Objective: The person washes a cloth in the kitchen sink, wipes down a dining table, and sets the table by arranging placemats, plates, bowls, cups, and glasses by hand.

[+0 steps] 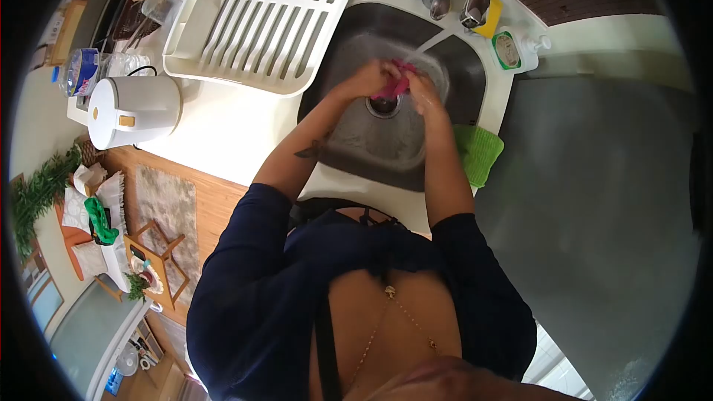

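Navy top (349,252) nearest the lens, both forearms reaching forward over the sink (371,145). Pink cloth (394,83) bunched in the basin, just above the drain (384,106), held between my two hands. Left hand (369,79) grasps its left side, fingers curled in; right hand (424,93) grips the right side, wet, fingers bent onto the fabric. Water (435,41) runs from the faucet (475,4) at the far edge, slanting down toward cloth and right hand. Yellow sponge (489,18) beside the faucet; pump bottle (529,52) on the rim, farther right. Green cloth (479,152) draped at the right edge of the sink, near my right forearm. Cream dish rack (260,22) on the counter to the left, overhanging the basin edge. White kettle (135,111) left of that, upright, lid closed.
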The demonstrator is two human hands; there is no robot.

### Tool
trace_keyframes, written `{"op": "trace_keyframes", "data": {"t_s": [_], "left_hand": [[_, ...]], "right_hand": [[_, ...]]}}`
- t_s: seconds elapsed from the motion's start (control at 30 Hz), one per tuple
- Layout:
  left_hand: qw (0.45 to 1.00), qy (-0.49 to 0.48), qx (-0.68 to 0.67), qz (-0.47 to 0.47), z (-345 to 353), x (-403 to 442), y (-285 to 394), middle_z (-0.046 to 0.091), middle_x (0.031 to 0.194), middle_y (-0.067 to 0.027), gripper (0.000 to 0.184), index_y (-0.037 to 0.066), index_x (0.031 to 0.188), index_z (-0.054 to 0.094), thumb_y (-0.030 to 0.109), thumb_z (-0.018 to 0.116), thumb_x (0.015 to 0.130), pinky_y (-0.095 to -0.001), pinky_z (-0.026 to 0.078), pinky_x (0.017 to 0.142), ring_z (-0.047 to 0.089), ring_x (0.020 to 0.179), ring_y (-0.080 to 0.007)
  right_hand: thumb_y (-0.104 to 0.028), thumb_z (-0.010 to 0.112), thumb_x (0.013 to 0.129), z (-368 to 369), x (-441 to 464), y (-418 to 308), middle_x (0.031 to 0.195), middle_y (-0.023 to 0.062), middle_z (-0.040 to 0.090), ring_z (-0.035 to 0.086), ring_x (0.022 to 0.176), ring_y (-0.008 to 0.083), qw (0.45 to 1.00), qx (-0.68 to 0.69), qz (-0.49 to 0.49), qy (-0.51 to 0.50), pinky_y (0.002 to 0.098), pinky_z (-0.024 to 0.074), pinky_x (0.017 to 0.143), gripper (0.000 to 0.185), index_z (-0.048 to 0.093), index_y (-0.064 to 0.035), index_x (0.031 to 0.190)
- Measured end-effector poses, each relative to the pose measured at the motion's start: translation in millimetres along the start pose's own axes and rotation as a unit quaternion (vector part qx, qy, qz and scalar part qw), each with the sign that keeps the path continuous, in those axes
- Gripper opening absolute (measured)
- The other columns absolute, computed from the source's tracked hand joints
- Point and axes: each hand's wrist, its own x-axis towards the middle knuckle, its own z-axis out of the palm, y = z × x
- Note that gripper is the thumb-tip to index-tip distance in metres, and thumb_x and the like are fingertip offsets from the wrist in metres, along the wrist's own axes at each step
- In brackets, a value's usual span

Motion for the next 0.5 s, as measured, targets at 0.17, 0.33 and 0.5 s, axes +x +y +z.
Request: {"op": "trace_keyframes", "data": {"t_s": [0.17, 0.33, 0.5], "left_hand": [[0.941, 0.251, 0.03, 0.227, 4, 20, -15, 0.057, 0.097, -0.013, 0.037, 0.003, 0.104, 0.055, 0.012, 0.059, 0.068, -0.035, 0.041, 0.084, 0.054, 0.097, -0.0224], [0.937, 0.145, 0.314, 0.039, -17, 32, -102, 0.058, 0.097, -0.0127, 0.027, 0.006, 0.096, 0.059, 0.013, 0.056, 0.07, -0.0364, 0.041, 0.085, 0.054, 0.098, -0.0247], [0.984, 0.137, -0.11, 0.024, -17, 17, -135, 0.058, 0.1, -0.0095, 0.025, 0.006, 0.097, 0.059, 0.016, 0.053, 0.075, -0.0333, 0.039, 0.09, 0.054, 0.1, -0.0219]], "right_hand": [[-0.009, 0.051, 0.078, -18, 10, -13, 0.093, 0.0085, 0.063, 0.058, 0.084, 0.0148, 0.926, -0.3, -0.204, -0.103, 0.0292, 0.0454, 0.076, 0.023, 0.06, -0.0017, 0.098], [-0.007, 0.055, 0.072, -12, -33, -62, 0.085, 0.0098, 0.064, 0.059, 0.077, 0.0155, 0.847, -0.463, -0.26, -0.02, 0.0293, 0.0463, 0.071, 0.028, 0.059, -0.0018, 0.099], [-0.002, 0.055, 0.067, -69, -13, -44, 0.085, 0.0092, 0.062, 0.059, 0.073, 0.0164, 0.904, -0.386, -0.179, -0.035, 0.0291, 0.0468, 0.07, 0.036, 0.057, -0.0013, 0.103]]}}
